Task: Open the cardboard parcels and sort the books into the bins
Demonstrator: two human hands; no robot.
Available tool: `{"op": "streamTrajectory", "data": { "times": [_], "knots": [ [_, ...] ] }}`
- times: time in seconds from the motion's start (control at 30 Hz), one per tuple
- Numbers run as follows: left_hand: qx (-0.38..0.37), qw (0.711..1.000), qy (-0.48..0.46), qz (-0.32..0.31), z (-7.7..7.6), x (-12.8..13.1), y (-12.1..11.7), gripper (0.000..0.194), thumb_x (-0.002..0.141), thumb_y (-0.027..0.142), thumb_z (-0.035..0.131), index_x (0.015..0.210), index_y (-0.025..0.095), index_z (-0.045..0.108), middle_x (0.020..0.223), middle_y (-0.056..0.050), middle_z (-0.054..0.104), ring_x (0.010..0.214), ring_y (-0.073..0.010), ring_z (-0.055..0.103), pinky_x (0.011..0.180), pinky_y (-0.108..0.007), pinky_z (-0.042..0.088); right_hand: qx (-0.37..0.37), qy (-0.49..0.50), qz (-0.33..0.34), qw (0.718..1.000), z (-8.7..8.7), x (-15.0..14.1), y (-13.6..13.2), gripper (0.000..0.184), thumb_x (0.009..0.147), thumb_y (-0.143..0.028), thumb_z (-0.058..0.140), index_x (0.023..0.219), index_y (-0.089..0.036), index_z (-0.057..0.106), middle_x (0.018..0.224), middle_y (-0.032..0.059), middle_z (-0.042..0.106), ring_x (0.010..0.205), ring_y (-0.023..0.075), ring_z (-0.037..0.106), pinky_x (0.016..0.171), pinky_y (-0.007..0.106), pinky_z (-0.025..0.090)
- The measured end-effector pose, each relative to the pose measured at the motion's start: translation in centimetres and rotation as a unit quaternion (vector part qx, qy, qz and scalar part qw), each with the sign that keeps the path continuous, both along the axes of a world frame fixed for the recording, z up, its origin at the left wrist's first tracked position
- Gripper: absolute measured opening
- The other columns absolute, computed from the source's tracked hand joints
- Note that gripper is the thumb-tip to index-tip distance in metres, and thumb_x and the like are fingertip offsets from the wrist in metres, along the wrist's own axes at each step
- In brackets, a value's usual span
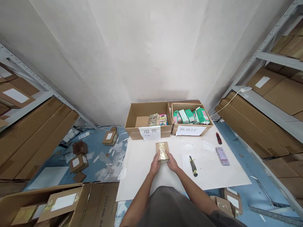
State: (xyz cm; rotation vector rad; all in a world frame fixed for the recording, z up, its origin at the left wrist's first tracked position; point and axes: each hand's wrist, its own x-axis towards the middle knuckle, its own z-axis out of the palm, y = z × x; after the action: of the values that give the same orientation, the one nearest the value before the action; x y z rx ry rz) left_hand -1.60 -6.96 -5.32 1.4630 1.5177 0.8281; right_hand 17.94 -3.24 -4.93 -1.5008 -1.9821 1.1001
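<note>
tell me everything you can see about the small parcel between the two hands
The small parcel is a brown, box-shaped package that looks like cardboard, with a wide strip of shiny, crinkled, golden-looking tape running down its upper face. It appears closed. The left hand touches its left side, the right hand its right. It is over the white tabletop; whether it rests there or is slightly raised is unclear.

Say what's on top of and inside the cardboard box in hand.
On the cardboard box: shiny yellowish tape along the middle, between left hand and right hand. Inside: can't be seen, taped cardboard covers it.
</note>
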Motion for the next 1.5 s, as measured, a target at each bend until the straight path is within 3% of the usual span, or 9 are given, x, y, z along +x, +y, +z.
{"op": "streamTrajectory", "data": {
  "times": [0.13,0.27,0.4,0.53,0.73,0.87,1.13,1.33,1.5],
  "knots": [
    [-0.024,0.998,-0.007,0.063,0.9,-1.2,0.3,0.082,0.095,0.043,0.055,0.165,0.034,0.016,0.156,-0.006,0.051,0.126,-0.0241,0.063,0.105,-0.039,0.051,-0.005,-0.034,-0.004,0.999,2.7,0.4,1.8,0.077,0.091,-0.018,0.051,0.163,-0.034,0.030,0.136,0.0041,0.067,0.117,0.0231,0.066,0.103,0.036,0.049],
    [-0.046,0.990,-0.050,0.121,1.1,-2.1,2.0,0.083,0.098,0.051,0.049,0.166,0.030,0.007,0.153,-0.007,0.055,0.122,-0.0204,0.064,0.102,-0.034,0.052,0.006,-0.036,-0.049,0.998,4.3,-0.6,4.4,0.069,0.101,-0.031,0.046,0.165,-0.033,0.021,0.133,0.0035,0.069,0.108,0.0209,0.069,0.097,0.032,0.050],
    [-0.146,0.988,-0.025,0.042,-0.9,-1.4,2.6,0.092,0.091,0.047,0.060,0.166,0.025,0.011,0.156,-0.011,0.052,0.137,-0.0273,0.056,0.113,-0.042,0.044,-0.057,-0.116,-0.065,0.990,1.6,-1.9,4.0,0.064,0.102,-0.026,0.045,0.163,-0.029,0.030,0.148,0.0092,0.058,0.129,0.0244,0.060,0.105,0.035,0.047],
    [-0.128,0.988,0.084,-0.003,-1.6,-0.7,2.8,0.097,0.082,0.045,0.072,0.163,0.022,0.023,0.170,-0.014,0.026,0.156,-0.0344,0.027,0.123,-0.048,0.029,-0.057,-0.185,-0.076,0.978,-0.5,-0.6,2.6,0.060,0.103,-0.030,0.044,0.162,-0.029,0.034,0.163,0.0132,0.037,0.146,0.0312,0.042,0.112,0.043,0.041],
    [-0.153,0.947,0.257,-0.117,0.4,-0.6,5.3,0.139,0.051,0.053,0.092,0.164,0.026,0.016,0.175,-0.014,0.004,0.158,-0.0462,0.007,0.121,-0.054,0.030,0.029,-0.169,-0.034,0.985,-0.1,4.9,2.0,0.064,0.098,-0.029,0.053,0.161,-0.030,0.038,0.170,0.0083,0.026,0.153,0.0331,0.025,0.121,0.047,0.031],
    [-0.197,0.910,0.330,-0.157,0.3,0.0,6.5,0.145,0.054,0.055,0.090,0.165,0.025,0.002,0.173,-0.018,-0.011,0.155,-0.0489,0.016,0.115,-0.056,0.037,0.005,-0.187,-0.062,0.980,-1.7,10.6,0.3,0.063,0.098,-0.028,0.053,0.160,-0.030,0.040,0.169,0.0064,0.028,0.154,0.0318,0.023,0.122,0.048,0.029],
    [-0.201,0.896,0.357,-0.173,0.1,0.7,6.8,0.150,0.058,0.051,0.092,0.163,0.017,-0.010,0.170,-0.023,-0.019,0.155,-0.0392,0.028,0.110,-0.043,0.046,-0.124,-0.233,-0.168,0.950,-7.3,21.4,-3.1,0.060,0.096,-0.024,0.055,0.155,-0.023,0.045,0.156,0.0158,0.047,0.144,0.0328,0.040,0.113,0.047,0.039],
    [-0.209,0.909,0.335,-0.133,1.1,1.2,6.3,0.148,0.056,0.041,0.097,0.162,0.020,-0.004,0.172,-0.022,-0.008,0.149,-0.0382,0.038,0.104,-0.041,0.050,-0.209,-0.236,-0.194,0.929,-9.5,21.5,-1.9,0.058,0.093,-0.025,0.060,0.149,-0.018,0.047,0.132,0.0179,0.062,0.114,0.0261,0.065,0.093,0.034,0.050],
    [-0.232,0.912,0.319,-0.118,1.4,1.6,6.1,0.150,0.050,0.040,0.099,0.163,0.023,0.002,0.172,-0.023,-0.004,0.145,-0.0393,0.044,0.103,-0.043,0.050,-0.187,-0.200,-0.214,0.938,-8.1,20.7,-0.1,0.045,0.092,-0.021,0.059,0.137,-0.017,0.053,0.115,0.0147,0.069,0.099,0.0236,0.070,0.088,0.032,0.049]
  ]
}}
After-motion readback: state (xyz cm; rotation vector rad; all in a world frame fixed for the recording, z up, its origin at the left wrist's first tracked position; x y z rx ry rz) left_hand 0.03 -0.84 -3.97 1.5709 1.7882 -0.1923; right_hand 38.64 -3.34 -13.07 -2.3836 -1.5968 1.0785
